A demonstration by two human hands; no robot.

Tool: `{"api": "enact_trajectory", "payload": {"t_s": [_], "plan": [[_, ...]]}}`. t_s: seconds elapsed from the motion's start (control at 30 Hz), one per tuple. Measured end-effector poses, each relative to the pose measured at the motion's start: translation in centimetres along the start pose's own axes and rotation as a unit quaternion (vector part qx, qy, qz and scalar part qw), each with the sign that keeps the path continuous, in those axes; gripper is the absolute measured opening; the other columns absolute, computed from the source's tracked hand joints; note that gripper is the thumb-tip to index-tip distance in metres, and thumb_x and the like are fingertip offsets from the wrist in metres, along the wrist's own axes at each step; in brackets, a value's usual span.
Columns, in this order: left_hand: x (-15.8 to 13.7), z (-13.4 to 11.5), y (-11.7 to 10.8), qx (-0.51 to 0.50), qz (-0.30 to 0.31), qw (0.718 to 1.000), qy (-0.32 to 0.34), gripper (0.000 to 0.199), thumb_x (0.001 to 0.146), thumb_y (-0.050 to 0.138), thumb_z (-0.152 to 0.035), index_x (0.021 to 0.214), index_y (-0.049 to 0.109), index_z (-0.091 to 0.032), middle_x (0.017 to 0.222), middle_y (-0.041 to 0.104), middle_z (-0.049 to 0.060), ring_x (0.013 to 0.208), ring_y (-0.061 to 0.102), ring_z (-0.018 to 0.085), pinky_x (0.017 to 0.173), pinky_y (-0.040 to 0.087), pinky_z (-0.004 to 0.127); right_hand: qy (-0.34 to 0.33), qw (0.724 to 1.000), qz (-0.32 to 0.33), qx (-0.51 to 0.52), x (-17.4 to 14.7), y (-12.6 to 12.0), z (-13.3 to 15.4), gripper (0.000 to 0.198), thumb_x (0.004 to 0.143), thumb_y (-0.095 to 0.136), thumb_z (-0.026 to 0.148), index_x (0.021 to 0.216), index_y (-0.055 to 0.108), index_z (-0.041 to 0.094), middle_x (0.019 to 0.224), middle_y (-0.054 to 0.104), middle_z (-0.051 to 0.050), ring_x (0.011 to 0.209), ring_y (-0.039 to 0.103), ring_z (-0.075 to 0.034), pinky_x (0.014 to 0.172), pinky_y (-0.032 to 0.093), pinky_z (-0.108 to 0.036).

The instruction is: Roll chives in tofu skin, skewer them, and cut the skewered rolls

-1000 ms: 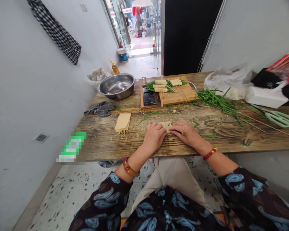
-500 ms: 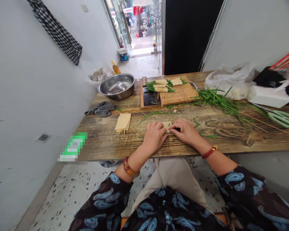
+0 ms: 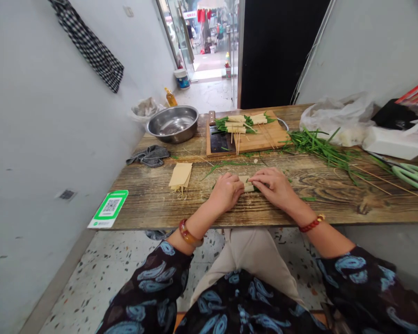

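On the near part of the table lies a tofu skin sheet (image 3: 245, 181), its near edge rolled over green chives whose ends peek out on both sides. My left hand (image 3: 227, 192) is closed on the left end of the roll, its fingers curled. From the other side, my right hand (image 3: 273, 186) pinches at the sheet's right end with thumb and fingers together. The fingers hide part of the roll. Left of my hands sits a stack of cut tofu skin sheets (image 3: 180, 175).
Finished chive rolls (image 3: 236, 124) on sticks lie on the cutting board (image 3: 261, 143) beside a cleaver (image 3: 220, 142). A steel basin (image 3: 173, 124) and grey cloth (image 3: 148, 155) stand left. Loose chives (image 3: 320, 146), thin skewers (image 3: 378, 180) and green-handled scissors (image 3: 413, 174) are right.
My right hand has shifted slightly right and up along the sheet, uncovering more of the roll. My left hand stays at the left end. The view has shifted a little.
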State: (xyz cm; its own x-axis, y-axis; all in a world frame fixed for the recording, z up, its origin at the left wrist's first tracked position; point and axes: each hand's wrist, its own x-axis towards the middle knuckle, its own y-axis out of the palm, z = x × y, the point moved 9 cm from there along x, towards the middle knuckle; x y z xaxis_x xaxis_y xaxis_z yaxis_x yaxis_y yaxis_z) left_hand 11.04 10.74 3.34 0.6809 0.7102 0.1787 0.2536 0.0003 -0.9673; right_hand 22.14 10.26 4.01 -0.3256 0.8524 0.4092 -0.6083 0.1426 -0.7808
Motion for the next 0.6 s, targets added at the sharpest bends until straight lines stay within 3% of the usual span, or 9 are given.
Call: {"api": "enact_trajectory", "payload": {"t_s": [0.2, 0.37, 0.5, 0.6], "plan": [[0.0, 0.8, 0.6, -0.033, -0.025, 0.999, -0.008, 0.022, 0.091, 0.049, -0.026, 0.078, 0.066, -0.019, 0.082, 0.059, 0.005, 0.084, 0.049, 0.019, 0.074, 0.037, 0.033, -0.067, 0.995, 0.037, -0.058, -0.5, 1.2, 2.1, 0.016, 0.089, 0.058, 0.030, 0.096, 0.070, 0.023, 0.097, 0.068, -0.005, 0.094, 0.053, -0.022, 0.080, 0.039, -0.036], [-0.4, 0.9, 0.2, -0.029, -0.039, 0.998, -0.033, 0.023, 0.090, 0.051, -0.032, 0.080, 0.067, -0.019, 0.089, 0.060, 0.006, 0.089, 0.049, 0.021, 0.078, 0.038, 0.035, -0.059, 0.995, 0.027, -0.076, -0.5, 1.5, 1.9, 0.018, 0.091, 0.054, 0.030, 0.091, 0.071, 0.023, 0.095, 0.066, -0.007, 0.090, 0.052, -0.021, 0.075, 0.038, -0.034], [-1.0, 0.5, -0.3, -0.007, -0.046, 0.998, -0.038, 0.020, 0.091, 0.049, -0.032, 0.095, 0.064, -0.020, 0.093, 0.060, 0.007, 0.092, 0.049, 0.022, 0.079, 0.037, 0.036, -0.053, 0.994, 0.034, -0.085, -0.4, 1.7, 1.6, 0.021, 0.092, 0.051, 0.031, 0.092, 0.070, 0.023, 0.091, 0.066, -0.006, 0.087, 0.052, -0.021, 0.073, 0.037, -0.034], [-1.2, 0.4, -0.3, 0.004, -0.040, 0.999, -0.034, 0.016, 0.091, 0.051, -0.031, 0.090, 0.062, -0.020, 0.091, 0.061, 0.006, 0.091, 0.049, 0.021, 0.079, 0.035, 0.036, -0.055, 0.994, 0.041, -0.087, -0.3, 1.8, 1.7, 0.021, 0.092, 0.051, 0.032, 0.090, 0.070, 0.023, 0.089, 0.066, -0.005, 0.088, 0.053, -0.021, 0.073, 0.035, -0.034]]}}
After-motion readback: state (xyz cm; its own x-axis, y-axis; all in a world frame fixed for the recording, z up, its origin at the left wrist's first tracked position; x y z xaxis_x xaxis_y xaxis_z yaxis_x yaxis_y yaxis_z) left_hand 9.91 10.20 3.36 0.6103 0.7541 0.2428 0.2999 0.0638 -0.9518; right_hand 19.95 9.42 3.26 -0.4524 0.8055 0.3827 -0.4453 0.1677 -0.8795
